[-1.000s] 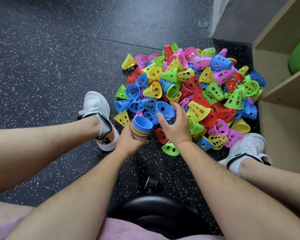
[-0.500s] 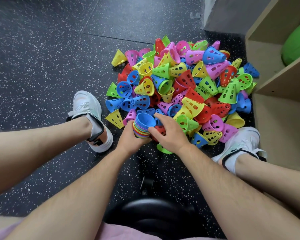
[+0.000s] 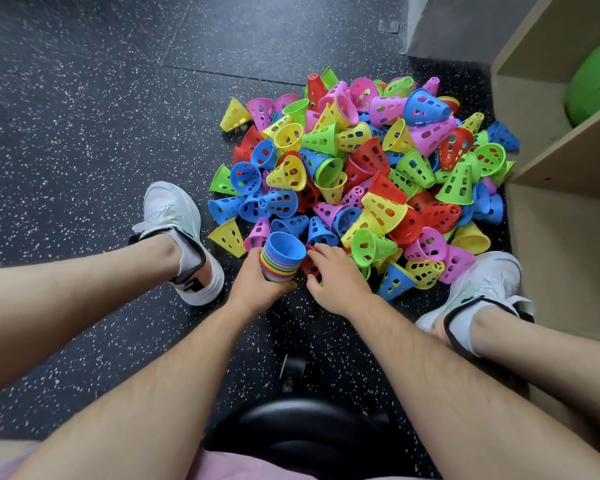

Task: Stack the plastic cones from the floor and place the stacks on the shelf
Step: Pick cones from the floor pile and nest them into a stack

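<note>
Underfoot, the floor [image 3: 84, 98] is black rubber flecked with white, laid in large tiles whose seams run across the upper part of the view. Against it, a loose pile of perforated plastic cones [image 3: 361, 168] in blue, red, yellow, green and pink lies heaped between the person's two white shoes, the left shoe [image 3: 177, 230] at the pile's near left edge and the right shoe [image 3: 478, 285] at its near right edge. The pile reaches right up to a pale wooden shelf [image 3: 561, 161] standing along the right side, and a rounded green object [image 3: 596, 88] sits in the shelf's upper compartment. A grey wall [image 3: 458, 22] rises behind the pile, beside the shelf. The left hand [image 3: 257, 282] has its fingers wrapped round a stack [image 3: 283, 258] of nested cones, wide ends up, a blue one on top, held just above the floor at the pile's near edge. Just beside it, the right hand [image 3: 340, 275] is curled over a red cone [image 3: 309, 264] at the foot of the pile, fingers on one side and thumb on the other, pinching it. Below the forearms, a black seat [image 3: 309, 431] and one caster [image 3: 291, 370] show against the floor.
</note>
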`<state>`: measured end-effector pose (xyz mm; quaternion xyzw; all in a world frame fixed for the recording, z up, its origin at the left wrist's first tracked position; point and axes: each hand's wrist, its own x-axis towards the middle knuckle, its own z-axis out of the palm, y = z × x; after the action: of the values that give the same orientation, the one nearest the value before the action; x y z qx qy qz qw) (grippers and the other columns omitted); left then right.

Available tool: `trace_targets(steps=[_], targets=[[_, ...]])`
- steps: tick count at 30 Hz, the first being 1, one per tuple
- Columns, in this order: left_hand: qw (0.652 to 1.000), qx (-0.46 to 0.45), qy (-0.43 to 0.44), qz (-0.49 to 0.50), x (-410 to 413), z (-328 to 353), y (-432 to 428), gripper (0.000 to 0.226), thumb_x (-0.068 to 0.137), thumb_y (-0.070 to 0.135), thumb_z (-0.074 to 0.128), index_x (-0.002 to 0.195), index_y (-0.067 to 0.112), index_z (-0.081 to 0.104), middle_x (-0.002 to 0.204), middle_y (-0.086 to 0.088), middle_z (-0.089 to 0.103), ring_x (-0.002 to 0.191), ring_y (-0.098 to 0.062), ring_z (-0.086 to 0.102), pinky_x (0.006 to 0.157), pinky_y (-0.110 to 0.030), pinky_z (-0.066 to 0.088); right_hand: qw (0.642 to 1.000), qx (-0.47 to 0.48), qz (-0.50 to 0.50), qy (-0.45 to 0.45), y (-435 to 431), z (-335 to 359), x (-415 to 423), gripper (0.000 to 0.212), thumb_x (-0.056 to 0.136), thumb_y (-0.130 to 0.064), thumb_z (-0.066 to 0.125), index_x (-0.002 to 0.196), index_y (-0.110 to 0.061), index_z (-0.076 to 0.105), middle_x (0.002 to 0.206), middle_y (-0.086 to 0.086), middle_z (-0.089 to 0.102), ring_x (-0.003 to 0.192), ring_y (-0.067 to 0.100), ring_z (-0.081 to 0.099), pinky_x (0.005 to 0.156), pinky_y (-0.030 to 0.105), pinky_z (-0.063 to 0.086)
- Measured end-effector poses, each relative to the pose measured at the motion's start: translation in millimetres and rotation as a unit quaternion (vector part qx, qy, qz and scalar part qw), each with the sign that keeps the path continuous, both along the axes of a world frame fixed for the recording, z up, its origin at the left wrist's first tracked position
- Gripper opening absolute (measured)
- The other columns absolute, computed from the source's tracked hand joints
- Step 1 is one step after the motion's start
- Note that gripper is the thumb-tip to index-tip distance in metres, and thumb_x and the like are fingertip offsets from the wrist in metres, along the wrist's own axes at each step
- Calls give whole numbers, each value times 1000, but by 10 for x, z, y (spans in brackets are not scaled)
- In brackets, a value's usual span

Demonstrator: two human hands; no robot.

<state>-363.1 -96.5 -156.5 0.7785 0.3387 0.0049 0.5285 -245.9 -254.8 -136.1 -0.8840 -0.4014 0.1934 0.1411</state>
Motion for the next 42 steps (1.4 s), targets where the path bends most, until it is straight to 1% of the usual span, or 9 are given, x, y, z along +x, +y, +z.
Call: trace_targets(steps=[4,11,17,22,30,35,37,39,42], targets=[[1000,-3,-16,10,-8,35,-34,53,64,11,92,97,29,54,92,-7,71,82,-17,69,79,-47,60,997,56,-61,5,55,-10,45,60,90,-39,66,139,-12,46,140,0,45,127,21,42,111,38,38],[1000,-9,1,19,-40,57,-21,62,59,27,91,109,23,55,94,0,71,85,-15,71,78,-40,61,960,208,-189,-17,59,129,174,63,78,-47,81,120,-6,59,119,5,53,112,19,51,97,32,46],[1000,-4,12,-7,-14,8,3,54,57,31,91,97,22,56,83,2,68,74,-13,67,69,-39,57,921,278,-269,45,66,288,197,67,83,-63,60,132,-18,56,114,-5,58,103,10,57,88,30,52],[1000,3,-7,-24,36,85,-85,48,67,10,92,89,30,53,86,0,68,74,-11,65,72,-31,55,952,248,-169,62,93,350,147,63,88,-62,46,131,-17,60,114,-6,61,110,12,54,96,31,45],[998,-6,26,-63,-27,73,-102,69,55,35,90,116,25,57,98,2,73,86,-13,73,79,-45,62,985,144,-54,79,-86,224,-21,60,89,-61,51,133,-21,53,123,-9,56,118,8,44,103,27,38],[996,-2,37,-83,-81,-27,-140,60,57,32,92,108,23,60,91,1,73,81,-14,72,76,-48,62,991,130,9,-34,-424,104,-128,30,89,-40,56,105,-16,58,109,-4,57,105,17,52,93,36,46],[996,0,33,-78,-114,13,-190,56,63,21,92,108,20,58,91,0,71,78,-11,69,75,-33,61,991,110,44,-58,-548,-17,-172,26,87,-36,57,97,-14,64,113,1,60,109,23,54,91,41,47],[997,-7,28,-75,-143,-8,-208,55,65,14,91,108,18,57,91,0,70,77,-7,67,68,-20,55,991,81,70,-77,-623,-89,-193,29,85,-36,56,96,-13,69,120,4,62,113,26,54,91,42,48],[996,-12,20,-80,-157,-13,-198,59,61,21,91,109,22,57,91,0,72,80,-11,71,72,-31,59,992,4,90,-93,-649,-119,-182,39,86,-41,53,109,-17,73,133,1,60,126,25,47,106,43,41]])
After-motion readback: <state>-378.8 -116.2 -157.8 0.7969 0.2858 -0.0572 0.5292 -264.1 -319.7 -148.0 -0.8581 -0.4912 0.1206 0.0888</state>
